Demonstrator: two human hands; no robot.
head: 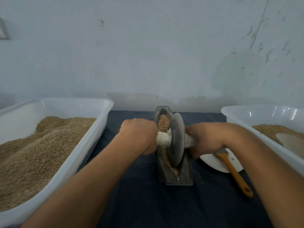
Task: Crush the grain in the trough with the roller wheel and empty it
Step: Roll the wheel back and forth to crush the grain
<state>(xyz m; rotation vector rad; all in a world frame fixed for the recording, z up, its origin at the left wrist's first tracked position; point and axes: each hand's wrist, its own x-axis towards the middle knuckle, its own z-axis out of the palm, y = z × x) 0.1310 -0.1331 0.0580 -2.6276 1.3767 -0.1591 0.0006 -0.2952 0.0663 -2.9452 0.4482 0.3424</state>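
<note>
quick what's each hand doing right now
Left hand: grips the roller wheel by its left handle.
Right hand: grips the wheel's right handle.

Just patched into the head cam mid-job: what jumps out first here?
Dead centre, both hands grip the axle handles of a grey roller wheel standing in a narrow metal trough of grain: left hand, right hand. A big white tub heaped with grain fills the left side. An orange-handled brush lies right of the trough.

Grey roller wheel & trough; tan grain; white tubs; navy cloth; orange brush handle.
</note>
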